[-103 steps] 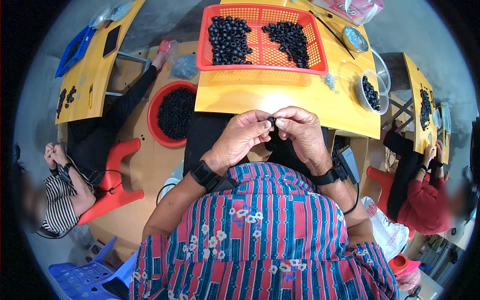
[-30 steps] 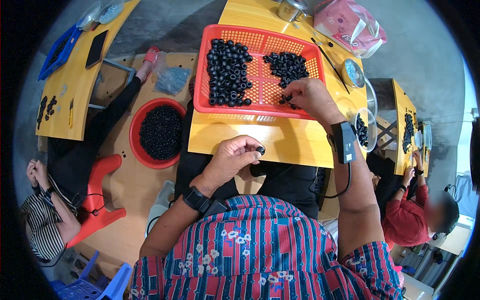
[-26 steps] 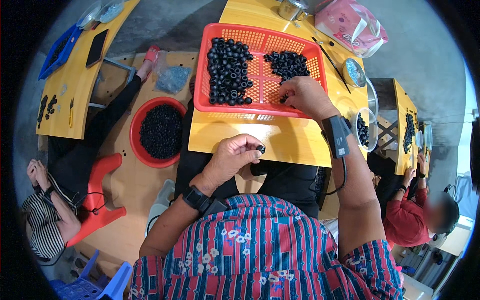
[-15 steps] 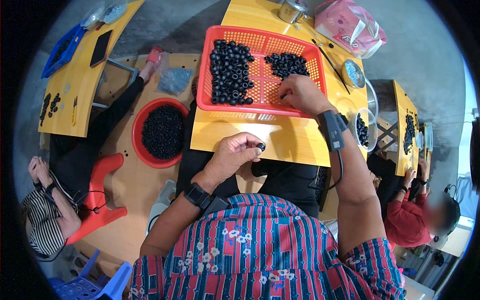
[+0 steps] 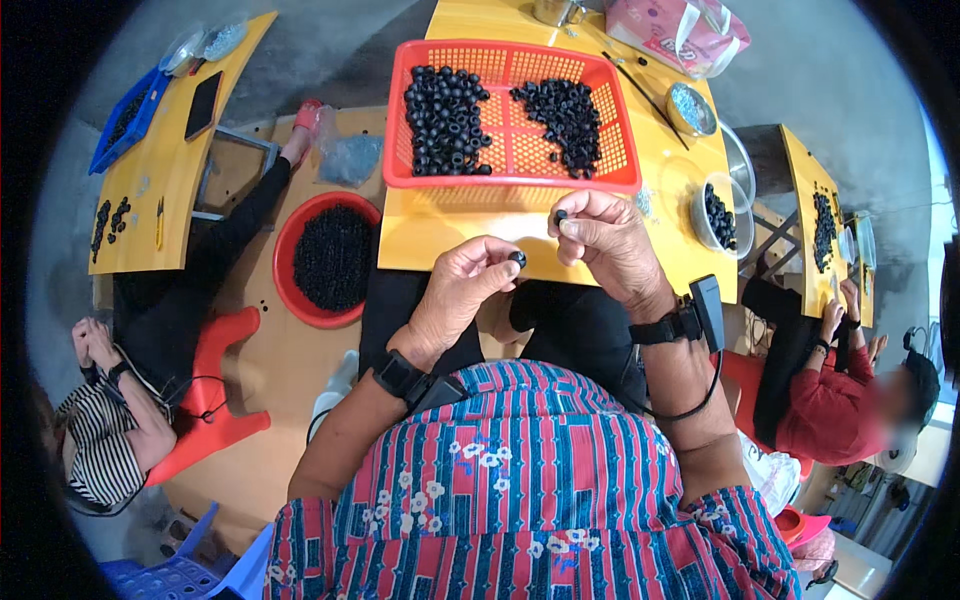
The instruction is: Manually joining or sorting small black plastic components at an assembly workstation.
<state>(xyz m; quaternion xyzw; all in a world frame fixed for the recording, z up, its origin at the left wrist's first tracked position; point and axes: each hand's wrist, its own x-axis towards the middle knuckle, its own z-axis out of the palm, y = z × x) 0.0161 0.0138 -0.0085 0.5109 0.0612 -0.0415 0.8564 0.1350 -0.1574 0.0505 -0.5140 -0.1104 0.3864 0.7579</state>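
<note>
Between the thumb and fingers of my left hand (image 5: 468, 278) is a small round black part (image 5: 518, 258), held just off the table's near edge. My right hand (image 5: 608, 235) pinches another small black piece (image 5: 561, 216) at its fingertips, a little higher and to the right. Beyond both hands lies a red plastic basket (image 5: 510, 182) on the yellow table. Inside it, rounded black ring-like parts (image 5: 440, 122) are heaped on the left. Smaller black pieces (image 5: 565, 118) form a pile on the right.
A clear tub of black parts (image 5: 718, 218) and a bowl of small bits (image 5: 692, 108) stand at the table's right. A dark rod (image 5: 645, 97) and a pink bag (image 5: 678, 35) lie beyond. On the floor sits a red basin (image 5: 330, 260). People sit at tables on both sides.
My right hand has come out of the basket toward me with a small black piece and is now near my left hand. The left hand still holds its part; the view has shifted slightly.
</note>
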